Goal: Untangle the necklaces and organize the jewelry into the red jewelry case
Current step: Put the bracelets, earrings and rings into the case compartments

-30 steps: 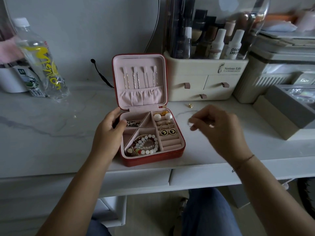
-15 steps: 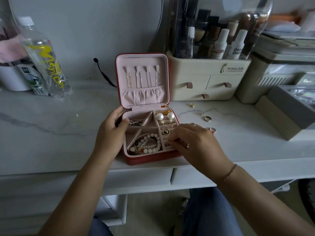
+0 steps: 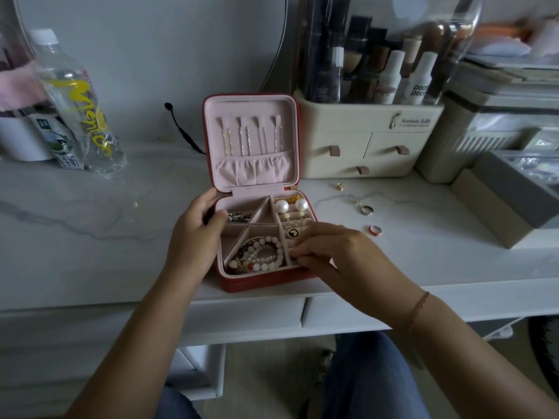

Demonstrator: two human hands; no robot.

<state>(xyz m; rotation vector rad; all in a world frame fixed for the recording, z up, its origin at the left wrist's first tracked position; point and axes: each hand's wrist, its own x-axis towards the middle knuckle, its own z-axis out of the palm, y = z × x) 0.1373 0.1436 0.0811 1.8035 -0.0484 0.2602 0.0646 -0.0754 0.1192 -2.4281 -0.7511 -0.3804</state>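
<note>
A cream drawer box [image 3: 363,152] stands at the back of a white, marble-veined desk [image 3: 90,231], against a plain grey wall [image 3: 151,55]. Tubes and bottles [image 3: 393,77] stand upright in its top. Well to its left a clear water bottle [image 3: 75,101] stands beside a small carton [image 3: 65,146]. Just right of it is a pale ribbed bin [image 3: 484,131], with a grey box [image 3: 511,192] in front of that. Below it are white desk drawers [image 3: 242,319] and a beige floor [image 3: 266,382]. The light is dim and even.
</note>
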